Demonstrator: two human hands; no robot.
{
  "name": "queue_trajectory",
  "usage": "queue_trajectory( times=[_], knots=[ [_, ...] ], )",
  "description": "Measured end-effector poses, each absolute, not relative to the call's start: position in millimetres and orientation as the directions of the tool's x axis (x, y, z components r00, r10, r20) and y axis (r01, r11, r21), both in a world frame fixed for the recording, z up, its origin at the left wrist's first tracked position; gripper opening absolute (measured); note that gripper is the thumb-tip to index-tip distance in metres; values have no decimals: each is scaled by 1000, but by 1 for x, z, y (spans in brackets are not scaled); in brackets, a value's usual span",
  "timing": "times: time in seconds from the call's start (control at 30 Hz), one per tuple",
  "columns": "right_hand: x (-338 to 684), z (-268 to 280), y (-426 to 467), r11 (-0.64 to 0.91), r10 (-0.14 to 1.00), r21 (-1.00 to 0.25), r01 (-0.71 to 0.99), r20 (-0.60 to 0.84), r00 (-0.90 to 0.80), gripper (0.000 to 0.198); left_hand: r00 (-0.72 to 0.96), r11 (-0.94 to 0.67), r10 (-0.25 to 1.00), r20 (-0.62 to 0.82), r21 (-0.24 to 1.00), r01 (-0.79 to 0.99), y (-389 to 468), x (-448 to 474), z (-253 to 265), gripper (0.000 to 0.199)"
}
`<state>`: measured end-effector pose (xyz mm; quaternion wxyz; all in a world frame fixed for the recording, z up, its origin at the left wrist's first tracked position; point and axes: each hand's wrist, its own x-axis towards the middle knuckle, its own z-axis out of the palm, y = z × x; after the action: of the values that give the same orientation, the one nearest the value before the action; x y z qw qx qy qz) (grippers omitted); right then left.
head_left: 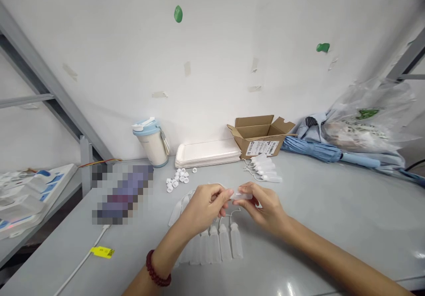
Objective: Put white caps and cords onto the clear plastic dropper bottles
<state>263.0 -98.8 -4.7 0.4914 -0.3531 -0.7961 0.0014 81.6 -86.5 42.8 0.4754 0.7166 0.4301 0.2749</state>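
Note:
Above the grey table, my right hand [265, 205] pinches the body of a small translucent plastic bottle [242, 196], which lies sideways in the air. My left hand [207, 203] closes thumb and fingers on the bottle's left end; whether a cap is between those fingers is hidden. Below the hands, a row of similar bottles [225, 245] with thin white tubes or straps at their necks lies on the table, partly covered by my left arm. More bottles [265, 172] lie in front of the cardboard box. Loose small white caps [175, 180] are heaped to the left.
A grey table [315, 207] meets a white wall. Along the back stand a cream tumbler [152, 145], stacked white trays [209, 152], an open cardboard box [260, 138], a blue umbrella [315, 150] and a plastic bag [365, 118]. A white cable [78, 267] runs at left.

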Motion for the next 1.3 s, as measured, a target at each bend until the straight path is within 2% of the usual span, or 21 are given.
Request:
queue_trajectory(
  times=[0.17, 0.3, 0.47, 0.6, 0.77, 0.93, 1.03, 1.13, 1.23, 1.3],
  knots=[
    [264, 1, -102, 590, 786, -627, 509, 591, -182, 22, 493, -331, 859, 140, 886, 325, -88, 81, 39, 17],
    [264, 7, -102, 491, 865, -750, 444, 480, -145, 25, 481, -329, 861, 165, 902, 280, -88, 81, 39, 15],
    [263, 7, -104, 577, 804, -691, 436, 574, -153, 20, 495, -202, 868, 40, 939, 278, -85, 83, 42, 42],
    [262, 8, -105, 578, 806, -682, 449, 564, -180, 19, 500, -150, 866, -24, 941, 304, -87, 83, 41, 44],
    [262, 13, -105, 432, 901, -824, 366, 410, -141, 24, 504, -187, 864, -14, 920, 345, -90, 85, 38, 34],
    [261, 15, -104, 204, 971, -971, 125, 184, -154, 29, 496, -367, 860, 118, 819, 440, -91, 88, 35, 24],
    [261, 16, -102, 58, 983, -998, 23, 54, -173, 34, 502, -457, 845, 186, 739, 495, -92, 90, 34, 22],
    [262, 18, -98, 23, 985, -998, 66, 11, -170, 37, 516, -481, 835, 191, 709, 516, -90, 90, 34, 24],
    [268, 21, -91, 138, 989, -964, 226, 121, -87, 35, 493, -477, 845, 206, 708, 522, -78, 80, 32, 20],
    [279, 24, -84, 203, 977, -916, 346, 211, -16, 33, 429, -469, 872, 235, 651, 596, -63, 66, 29, 19]
  ],
)
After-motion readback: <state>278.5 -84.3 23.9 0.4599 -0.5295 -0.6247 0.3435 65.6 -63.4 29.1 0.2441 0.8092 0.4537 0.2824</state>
